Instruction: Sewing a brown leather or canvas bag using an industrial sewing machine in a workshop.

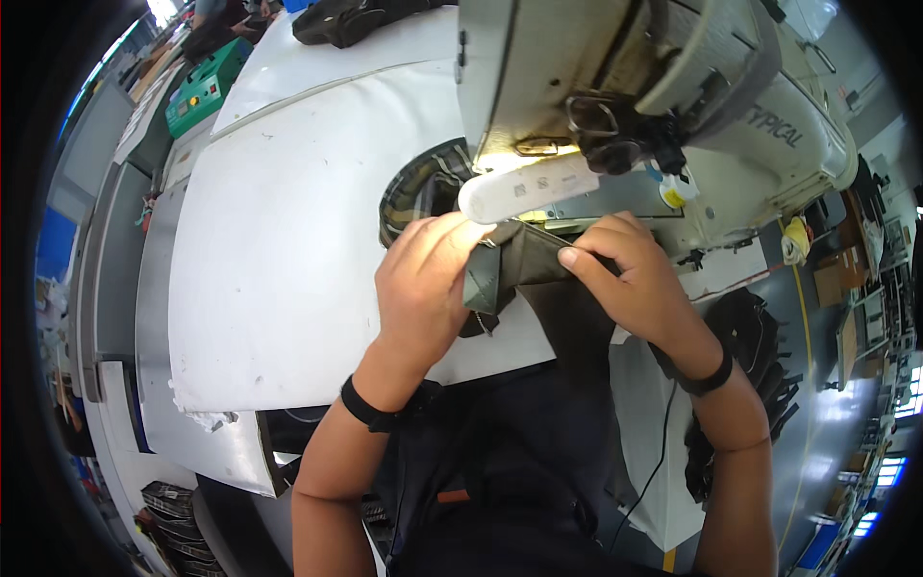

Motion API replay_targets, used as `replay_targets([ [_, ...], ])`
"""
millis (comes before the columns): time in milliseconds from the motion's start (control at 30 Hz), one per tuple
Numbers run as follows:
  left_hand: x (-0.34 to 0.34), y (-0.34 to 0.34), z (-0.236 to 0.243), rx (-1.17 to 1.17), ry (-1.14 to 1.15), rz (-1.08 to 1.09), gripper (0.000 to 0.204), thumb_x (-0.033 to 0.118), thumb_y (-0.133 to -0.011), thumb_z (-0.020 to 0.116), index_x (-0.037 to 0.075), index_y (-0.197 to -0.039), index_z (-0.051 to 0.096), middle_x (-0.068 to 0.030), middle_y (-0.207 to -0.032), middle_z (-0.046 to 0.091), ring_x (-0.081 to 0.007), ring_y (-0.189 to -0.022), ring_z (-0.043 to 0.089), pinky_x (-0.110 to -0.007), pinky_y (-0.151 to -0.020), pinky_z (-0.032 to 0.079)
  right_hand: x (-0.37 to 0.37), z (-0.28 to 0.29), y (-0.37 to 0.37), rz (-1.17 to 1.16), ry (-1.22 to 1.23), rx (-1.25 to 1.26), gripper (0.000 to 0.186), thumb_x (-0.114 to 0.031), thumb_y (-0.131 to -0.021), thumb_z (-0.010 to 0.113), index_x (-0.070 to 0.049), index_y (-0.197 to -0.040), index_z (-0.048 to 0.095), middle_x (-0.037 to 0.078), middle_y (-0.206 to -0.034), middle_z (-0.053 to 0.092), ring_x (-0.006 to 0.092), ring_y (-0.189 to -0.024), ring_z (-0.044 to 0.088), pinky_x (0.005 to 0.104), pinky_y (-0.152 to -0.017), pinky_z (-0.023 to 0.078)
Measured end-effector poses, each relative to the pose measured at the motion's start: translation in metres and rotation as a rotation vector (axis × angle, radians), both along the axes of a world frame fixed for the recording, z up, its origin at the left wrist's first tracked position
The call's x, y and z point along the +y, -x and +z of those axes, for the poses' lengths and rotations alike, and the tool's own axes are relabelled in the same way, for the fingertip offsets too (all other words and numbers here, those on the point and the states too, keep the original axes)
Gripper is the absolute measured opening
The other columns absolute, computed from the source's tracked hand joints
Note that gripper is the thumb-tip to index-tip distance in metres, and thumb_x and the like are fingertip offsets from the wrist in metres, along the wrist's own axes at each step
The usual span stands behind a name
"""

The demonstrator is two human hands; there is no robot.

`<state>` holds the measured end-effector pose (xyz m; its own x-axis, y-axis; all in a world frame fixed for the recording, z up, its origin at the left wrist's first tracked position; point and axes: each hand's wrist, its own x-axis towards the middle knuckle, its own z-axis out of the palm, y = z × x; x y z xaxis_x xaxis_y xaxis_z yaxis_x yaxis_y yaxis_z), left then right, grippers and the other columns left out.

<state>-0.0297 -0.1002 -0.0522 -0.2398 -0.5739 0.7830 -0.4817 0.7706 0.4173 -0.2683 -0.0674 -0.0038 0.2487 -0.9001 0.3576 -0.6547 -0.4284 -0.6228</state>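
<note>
Hands, two: left hand (423, 288) and right hand (630, 279), both curled and pinching one dark fabric piece (524, 274) at the near edge of the white sewing table (279, 240), beneath one sewing machine (654, 87).

Dark olive fabric piece (524, 274): folded, seamed, held up just below sewing machine's lit needle area. Upper edge pinched between left hand (423, 288) and right hand (630, 279), fold creased between them. Lower part hangs down off bench edge toward lap. Small metal zipper pull dangles at its left edge. Plaid lining of same material bunched behind left hand on white bench.
</note>
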Motion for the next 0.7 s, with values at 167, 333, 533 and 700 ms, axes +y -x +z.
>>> replay_targets([
  [167, 0.010, 0.010, 0.003, -0.060, 0.130, 0.097, 0.033, -0.010, -0.077, 0.069, 0.003, -0.107, 0.074, -0.0101, -0.103, 0.074, -0.0286, -0.088, 0.069, -0.037, -0.075, 0.055, -0.016, -0.005, -0.006, -0.149, 0.113, 0.064, 0.020, -0.016, -0.090, 0.073, -0.005, -0.077, 0.063, 0.007, -0.073, 0.058, 0.0274, -0.075, 0.053, 0.0405, -0.076, 0.040],
  [333, 0.019, 0.013, 0.009, -0.120, 0.081, 0.161, 0.032, -0.010, -0.080, 0.068, 0.002, -0.109, 0.074, -0.0094, -0.103, 0.074, -0.0251, -0.084, 0.068, -0.035, -0.072, 0.053, -0.042, -0.014, 0.000, -0.087, 0.231, 0.062, 0.025, -0.010, -0.087, 0.072, -0.003, -0.069, 0.056, 0.010, -0.066, 0.056, 0.0321, -0.068, 0.053, 0.0421, -0.068, 0.040],
  [533, 0.022, 0.017, 0.010, -0.122, 0.041, 0.138, 0.034, -0.012, -0.081, 0.067, 0.000, -0.112, 0.074, -0.0125, -0.109, 0.074, -0.0284, -0.092, 0.070, -0.037, -0.079, 0.055, -0.065, -0.026, 0.003, -0.051, 0.139, -0.257, 0.016, -0.005, -0.082, 0.071, 0.000, -0.077, 0.057, 0.018, -0.069, 0.060, 0.0375, -0.065, 0.058, 0.0461, -0.061, 0.042],
  [700, 0.026, 0.017, 0.017, -0.214, -0.009, 0.127, 0.036, -0.013, -0.082, 0.065, -0.001, -0.115, 0.071, -0.0143, -0.113, 0.074, -0.0305, -0.101, 0.072, -0.038, -0.084, 0.056, -0.070, -0.024, 0.000, -0.103, 0.292, -0.152, 0.014, -0.005, -0.082, 0.072, 0.001, -0.081, 0.060, 0.018, -0.069, 0.061, 0.0371, -0.064, 0.060, 0.0435, -0.059, 0.043],
])
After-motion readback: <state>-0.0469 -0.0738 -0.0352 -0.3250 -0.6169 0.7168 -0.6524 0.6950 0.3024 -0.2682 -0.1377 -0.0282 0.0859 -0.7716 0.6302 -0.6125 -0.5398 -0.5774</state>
